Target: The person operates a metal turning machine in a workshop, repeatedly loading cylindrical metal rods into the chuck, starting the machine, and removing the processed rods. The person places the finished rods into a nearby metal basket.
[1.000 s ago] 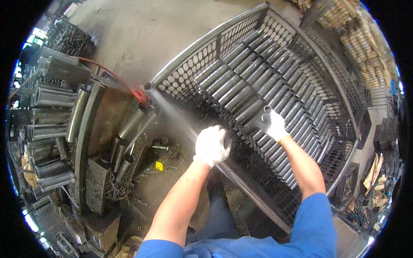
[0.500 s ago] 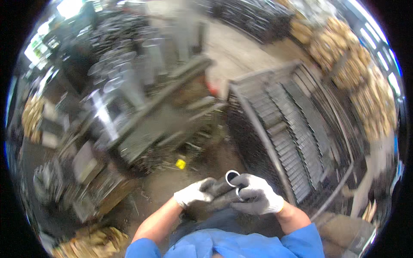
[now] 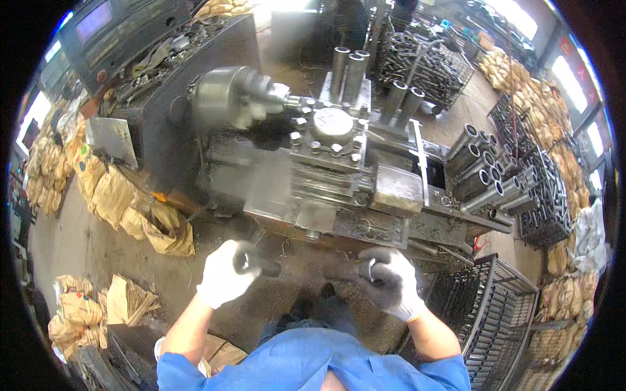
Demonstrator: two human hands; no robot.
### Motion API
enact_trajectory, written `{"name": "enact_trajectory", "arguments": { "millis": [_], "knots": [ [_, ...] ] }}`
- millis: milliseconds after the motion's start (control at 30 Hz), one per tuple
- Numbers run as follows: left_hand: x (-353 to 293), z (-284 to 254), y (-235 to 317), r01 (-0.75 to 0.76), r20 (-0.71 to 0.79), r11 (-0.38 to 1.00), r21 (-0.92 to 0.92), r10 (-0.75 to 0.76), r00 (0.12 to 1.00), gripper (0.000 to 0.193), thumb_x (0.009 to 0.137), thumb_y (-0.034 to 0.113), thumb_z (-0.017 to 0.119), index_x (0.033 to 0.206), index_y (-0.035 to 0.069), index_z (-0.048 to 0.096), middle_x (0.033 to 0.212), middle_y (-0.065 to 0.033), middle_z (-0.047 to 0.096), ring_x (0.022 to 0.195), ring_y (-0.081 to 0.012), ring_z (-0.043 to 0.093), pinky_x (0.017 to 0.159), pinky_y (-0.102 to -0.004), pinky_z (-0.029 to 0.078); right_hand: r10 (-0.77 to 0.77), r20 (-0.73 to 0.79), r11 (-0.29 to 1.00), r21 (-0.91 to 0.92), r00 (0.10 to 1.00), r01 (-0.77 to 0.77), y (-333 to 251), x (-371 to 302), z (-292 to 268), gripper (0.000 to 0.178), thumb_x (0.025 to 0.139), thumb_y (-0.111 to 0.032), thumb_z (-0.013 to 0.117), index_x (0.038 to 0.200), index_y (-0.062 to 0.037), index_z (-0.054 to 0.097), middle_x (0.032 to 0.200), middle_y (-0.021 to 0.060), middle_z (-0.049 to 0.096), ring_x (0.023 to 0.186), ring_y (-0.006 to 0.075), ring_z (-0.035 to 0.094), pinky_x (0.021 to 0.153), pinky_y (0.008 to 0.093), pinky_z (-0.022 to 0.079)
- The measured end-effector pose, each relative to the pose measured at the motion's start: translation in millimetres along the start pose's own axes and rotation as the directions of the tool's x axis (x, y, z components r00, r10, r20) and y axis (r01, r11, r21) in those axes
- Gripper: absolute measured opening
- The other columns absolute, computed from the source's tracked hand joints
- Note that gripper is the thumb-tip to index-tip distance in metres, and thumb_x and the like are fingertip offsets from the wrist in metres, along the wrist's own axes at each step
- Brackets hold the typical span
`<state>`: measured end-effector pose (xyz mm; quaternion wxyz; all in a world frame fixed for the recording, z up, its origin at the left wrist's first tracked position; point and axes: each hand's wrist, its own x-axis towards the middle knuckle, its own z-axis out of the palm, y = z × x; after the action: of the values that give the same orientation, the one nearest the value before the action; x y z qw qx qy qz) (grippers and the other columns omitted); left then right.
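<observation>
Both my hands wear white gloves with dark grey palms and fingers, and they are apart in front of my blue top. Closed round a short metal tube [image 3: 244, 262] is my left hand [image 3: 225, 280]; the tube's round end shows among the blurred fingers. My right hand [image 3: 396, 280] grips another metal tube [image 3: 372, 266], partly hidden by the fingers. Ahead of both hands is a lathe, with a large chuck [image 3: 222, 94] at left, blurred around its jaws, and a square tool post [image 3: 332, 122] at its middle.
Upright metal tubes [image 3: 482, 176] stand grouped on the lathe's right end, beside a caliper [image 3: 420, 156]. A wire crate [image 3: 482, 306] of tubes is near my right arm. Paper sacks [image 3: 117, 202] lie at left, and more sacks line the right wall.
My view has swung left from the crates to the lathe. My hands, close together before with two tubes, have moved apart, each with one tube.
</observation>
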<state>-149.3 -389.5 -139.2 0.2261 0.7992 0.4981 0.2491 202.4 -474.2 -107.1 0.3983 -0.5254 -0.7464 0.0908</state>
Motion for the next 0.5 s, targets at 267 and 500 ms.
{"name": "enact_trajectory", "arguments": {
  "millis": [267, 500],
  "knots": [
    [129.7, -36.2, 10.8, -0.015, -0.220, 0.995, 0.096, 0.036, 0.975, 0.054, 0.074, 0.020, 0.090, 0.119, 0.006, 0.064, 0.102, -0.0181, 0.074, 0.094, -0.0390, 0.074, 0.085, -0.0424, 0.059, -0.132, 0.137, 0.979, -0.138, 0.982, 0.151, 27.6, 127.8, 55.5, 0.018, 0.080, -0.020, 0.083, 0.081, -0.0105, 0.068, 0.108, 0.0112, 0.075, 0.093, 0.0347, 0.071, 0.078, 0.0447, 0.059],
    [205.4, -5.8, 0.3, -0.147, -0.060, 0.989, 0.012, 0.147, 0.987, 0.037, 0.082, 0.022, 0.082, 0.114, 0.010, 0.067, 0.105, -0.0158, 0.074, 0.095, -0.0374, 0.073, 0.082, -0.0442, 0.060, -0.049, 0.371, 0.973, -0.190, 0.927, 0.128, 32.6, 170.4, 61.9, 0.025, 0.083, -0.031, 0.080, 0.093, -0.0103, 0.071, 0.115, 0.0137, 0.070, 0.092, 0.0379, 0.069, 0.075, 0.0501, 0.059]
  ]
}}
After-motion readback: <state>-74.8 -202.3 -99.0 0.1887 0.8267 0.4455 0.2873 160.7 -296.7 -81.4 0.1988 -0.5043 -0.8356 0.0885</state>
